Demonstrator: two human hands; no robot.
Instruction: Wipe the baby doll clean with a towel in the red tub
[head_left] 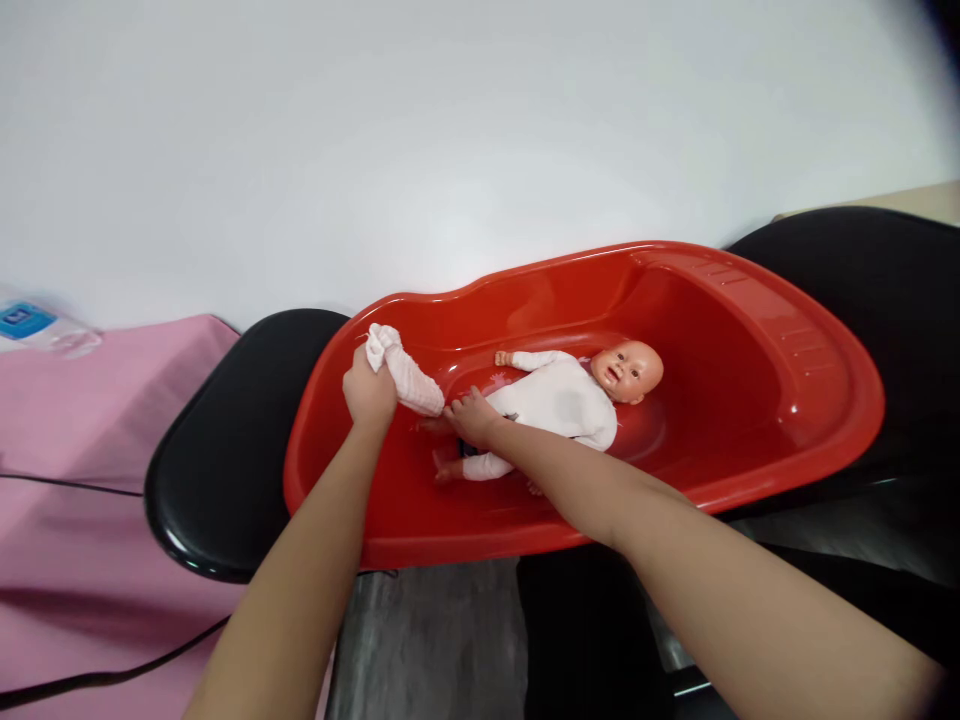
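Observation:
A baby doll (562,400) in a white bodysuit lies on its back in a red plastic baby tub (787,340), head to the right. My left hand (369,388) is closed round a pale pink and white garment leg (409,378), stretched from the doll's leg toward the tub's left rim. My right hand (472,416) rests closed on the doll's lower body, by its hips. One bare doll foot (444,472) shows below my right hand.
The tub rests across two black round stools (217,450) (885,270). A pink cloth (90,440) covers a surface at the left, with black cables over it and a plastic packet (37,325) at its far edge. A white wall stands behind.

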